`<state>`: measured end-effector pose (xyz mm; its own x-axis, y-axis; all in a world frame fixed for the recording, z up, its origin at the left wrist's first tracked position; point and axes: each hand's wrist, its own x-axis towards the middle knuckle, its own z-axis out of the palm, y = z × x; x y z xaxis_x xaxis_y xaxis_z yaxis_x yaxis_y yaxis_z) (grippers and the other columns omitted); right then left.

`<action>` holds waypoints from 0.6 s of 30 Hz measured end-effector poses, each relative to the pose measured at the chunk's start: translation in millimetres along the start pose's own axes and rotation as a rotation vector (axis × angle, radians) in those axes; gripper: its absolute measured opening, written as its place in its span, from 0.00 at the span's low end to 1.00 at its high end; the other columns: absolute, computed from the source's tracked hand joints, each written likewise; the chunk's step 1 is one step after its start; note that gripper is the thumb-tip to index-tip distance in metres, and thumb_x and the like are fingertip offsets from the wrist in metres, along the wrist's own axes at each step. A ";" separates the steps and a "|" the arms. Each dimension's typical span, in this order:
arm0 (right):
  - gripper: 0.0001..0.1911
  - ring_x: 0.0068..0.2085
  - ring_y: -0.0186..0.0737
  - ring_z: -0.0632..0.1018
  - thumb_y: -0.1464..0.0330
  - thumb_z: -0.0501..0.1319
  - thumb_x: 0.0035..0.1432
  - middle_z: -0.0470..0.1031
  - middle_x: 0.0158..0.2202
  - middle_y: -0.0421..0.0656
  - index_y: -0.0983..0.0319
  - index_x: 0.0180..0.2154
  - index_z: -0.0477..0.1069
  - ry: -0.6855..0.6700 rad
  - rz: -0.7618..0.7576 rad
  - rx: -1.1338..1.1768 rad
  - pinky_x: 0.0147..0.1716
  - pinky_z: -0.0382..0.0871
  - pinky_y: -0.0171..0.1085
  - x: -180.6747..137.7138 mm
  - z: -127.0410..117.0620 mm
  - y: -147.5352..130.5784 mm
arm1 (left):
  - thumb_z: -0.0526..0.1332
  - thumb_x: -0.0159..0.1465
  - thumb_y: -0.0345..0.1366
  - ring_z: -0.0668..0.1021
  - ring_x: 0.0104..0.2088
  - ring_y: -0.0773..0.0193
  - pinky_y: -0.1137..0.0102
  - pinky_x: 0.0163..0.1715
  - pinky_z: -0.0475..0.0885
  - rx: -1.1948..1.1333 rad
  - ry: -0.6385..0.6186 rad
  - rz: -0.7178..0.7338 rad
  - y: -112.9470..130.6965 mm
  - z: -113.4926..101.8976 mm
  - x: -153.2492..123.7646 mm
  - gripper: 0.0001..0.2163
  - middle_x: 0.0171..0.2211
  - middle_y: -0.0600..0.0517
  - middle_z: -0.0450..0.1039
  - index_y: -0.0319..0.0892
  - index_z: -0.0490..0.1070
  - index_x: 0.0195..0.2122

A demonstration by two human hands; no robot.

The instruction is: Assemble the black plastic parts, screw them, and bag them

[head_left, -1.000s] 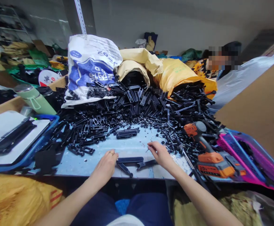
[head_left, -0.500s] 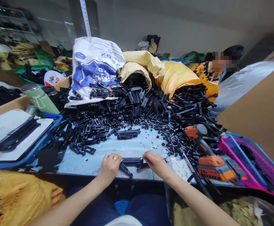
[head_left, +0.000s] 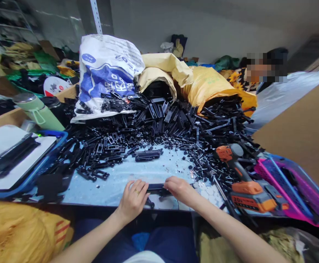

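Observation:
Low over the front edge of the table, my left hand (head_left: 134, 200) curls around the left end of a long black bar-shaped part (head_left: 156, 187). My right hand (head_left: 180, 189) pinches the same part at its right end, thumb against fingertips. A shorter black arm (head_left: 150, 203) angles down beneath the bar beside my left fingers, mostly covered by that hand. Another dark piece (head_left: 165, 194) shows below my right fingertips. Farther back on the blue tabletop (head_left: 115, 180) lies a finished-looking black part (head_left: 148, 155), apart from both hands.
Piled black parts (head_left: 159, 124) spill from a white-and-blue sack (head_left: 107, 73) and yellow sacks (head_left: 214, 84). Loose screws (head_left: 200, 168) lie before an orange cordless drill (head_left: 247, 190). A pink basket (head_left: 280, 197) is right, a blue tray (head_left: 36, 175) left. A person (head_left: 266, 69) sits behind.
My left hand has shifted slightly right and spread further over the bar, covering more of the short arm. My right hand stays at the other end. The view has tilted slightly.

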<state>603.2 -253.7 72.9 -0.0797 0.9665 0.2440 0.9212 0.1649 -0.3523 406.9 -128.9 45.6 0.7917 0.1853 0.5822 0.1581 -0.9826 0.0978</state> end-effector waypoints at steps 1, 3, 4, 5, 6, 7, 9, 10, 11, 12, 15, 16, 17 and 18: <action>0.10 0.36 0.36 0.72 0.72 0.49 0.61 0.71 0.35 0.46 0.63 0.38 0.68 0.022 -0.010 0.028 0.34 0.67 0.33 -3.3 3.7 0.5 | 0.53 0.61 0.31 0.70 0.47 0.56 0.61 0.47 0.61 -0.007 -0.017 0.039 2.3 1.9 1.9 0.12 0.42 0.44 0.72 0.36 0.67 0.45; 0.11 0.39 0.36 0.71 0.71 0.49 0.62 0.71 0.39 0.47 0.62 0.43 0.67 0.072 -0.006 0.073 0.37 0.67 0.34 -11.7 10.2 2.7 | 0.52 0.61 0.32 0.69 0.49 0.55 0.61 0.47 0.61 -0.016 -0.117 0.106 6.4 6.1 7.0 0.14 0.46 0.43 0.69 0.35 0.65 0.47; 0.12 0.41 0.37 0.71 0.69 0.49 0.62 0.70 0.41 0.48 0.61 0.45 0.66 0.074 -0.001 0.067 0.39 0.66 0.35 -16.5 12.7 4.8 | 0.52 0.62 0.33 0.69 0.48 0.55 0.61 0.47 0.62 -0.019 -0.182 0.130 7.8 8.5 10.5 0.15 0.47 0.42 0.68 0.35 0.64 0.49; 0.13 0.43 0.38 0.70 0.66 0.50 0.61 0.69 0.44 0.48 0.61 0.47 0.65 0.065 0.012 0.034 0.41 0.65 0.37 -21.3 14.6 7.8 | 0.52 0.62 0.35 0.69 0.47 0.55 0.61 0.45 0.63 -0.020 -0.245 0.139 8.6 10.9 14.7 0.16 0.47 0.42 0.68 0.35 0.62 0.50; 0.16 0.44 0.40 0.69 0.62 0.52 0.60 0.68 0.45 0.49 0.60 0.48 0.64 0.053 0.039 -0.022 0.42 0.65 0.39 -25.8 15.8 11.5 | 0.53 0.62 0.37 0.70 0.45 0.55 0.62 0.43 0.64 -0.019 -0.304 0.132 8.5 13.4 19.7 0.18 0.46 0.41 0.68 0.34 0.61 0.51; 0.19 0.44 0.43 0.69 0.57 0.53 0.58 0.69 0.44 0.50 0.61 0.47 0.65 0.048 0.081 -0.090 0.41 0.64 0.40 -29.8 16.5 15.9 | 0.53 0.61 0.39 0.71 0.43 0.55 0.62 0.40 0.66 -0.018 -0.354 0.112 7.6 15.7 25.3 0.19 0.44 0.41 0.69 0.34 0.61 0.51; 0.25 0.36 0.43 0.71 0.49 0.53 0.53 0.71 0.34 0.50 0.64 0.37 0.70 0.068 0.183 -0.208 0.34 0.64 0.38 -35.2 15.0 24.4 | 0.53 0.61 0.42 0.73 0.37 0.55 0.64 0.34 0.67 -0.030 -0.429 0.046 3.8 18.0 37.2 0.18 0.37 0.42 0.72 0.33 0.65 0.46; 0.27 0.31 0.41 0.71 0.47 0.51 0.53 0.70 0.28 0.48 0.65 0.31 0.70 0.096 0.223 -0.236 0.29 0.62 0.36 -36.3 12.2 27.1 | 0.52 0.61 0.43 0.73 0.35 0.56 0.65 0.32 0.67 -0.044 -0.453 0.006 1.7 17.1 42.5 0.17 0.33 0.43 0.72 0.34 0.68 0.41; 0.27 0.26 0.38 0.69 0.47 0.50 0.53 0.67 0.22 0.45 0.64 0.25 0.68 0.118 0.239 -0.232 0.25 0.59 0.35 -36.5 7.5 27.8 | 0.51 0.62 0.44 0.73 0.32 0.57 0.66 0.30 0.66 -0.068 -0.465 -0.027 0.1 14.2 46.9 0.16 0.29 0.44 0.71 0.35 0.69 0.35; 0.28 0.23 0.36 0.67 0.48 0.48 0.55 0.65 0.19 0.43 0.64 0.21 0.66 0.132 0.221 -0.189 0.23 0.56 0.33 -35.9 1.0 25.8 | 0.48 0.63 0.44 0.73 0.30 0.59 0.68 0.28 0.65 -0.111 -0.460 -0.049 -0.3 9.1 49.8 0.17 0.26 0.46 0.71 0.36 0.69 0.30; 0.27 0.20 0.32 0.63 0.54 0.42 0.61 0.60 0.16 0.40 0.62 0.18 0.62 0.158 0.076 0.170 0.22 0.53 0.33 -30.9 -22.6 2.3 | 0.39 0.65 0.45 0.70 0.23 0.65 0.71 0.24 0.62 -0.387 -0.337 -0.059 9.8 -17.2 50.5 0.23 0.21 0.49 0.68 0.39 0.66 0.23; 0.27 0.20 0.32 0.63 0.56 0.41 0.62 0.59 0.16 0.39 0.62 0.18 0.61 0.157 0.031 0.345 0.22 0.53 0.33 -28.1 -27.9 -10.0 | 0.36 0.65 0.45 0.69 0.22 0.66 0.72 0.24 0.61 -0.527 -0.277 -0.053 17.4 -27.5 49.0 0.25 0.19 0.50 0.66 0.39 0.64 0.23; 0.27 0.19 0.32 0.63 0.57 0.41 0.62 0.58 0.15 0.39 0.62 0.17 0.60 0.165 0.002 0.527 0.22 0.53 0.33 -24.4 -29.7 -23.3 | 0.33 0.65 0.45 0.68 0.21 0.67 0.72 0.23 0.61 -0.670 -0.212 -0.054 26.5 -36.9 47.5 0.26 0.18 0.51 0.64 0.40 0.63 0.22; 0.26 0.19 0.32 0.62 0.56 0.41 0.62 0.57 0.15 0.38 0.61 0.18 0.60 0.193 -0.005 0.700 0.22 0.54 0.33 -19.6 -27.3 -36.5 | 0.32 0.65 0.46 0.67 0.21 0.68 0.72 0.23 0.61 -0.797 -0.143 -0.062 36.4 -44.6 46.2 0.27 0.17 0.52 0.63 0.40 0.62 0.22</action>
<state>581.6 -284.0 105.6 0.0450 0.9241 0.3796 0.4558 0.3191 -0.8309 422.8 -156.8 112.0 0.8717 0.1872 0.4529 -0.2205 -0.6756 0.7035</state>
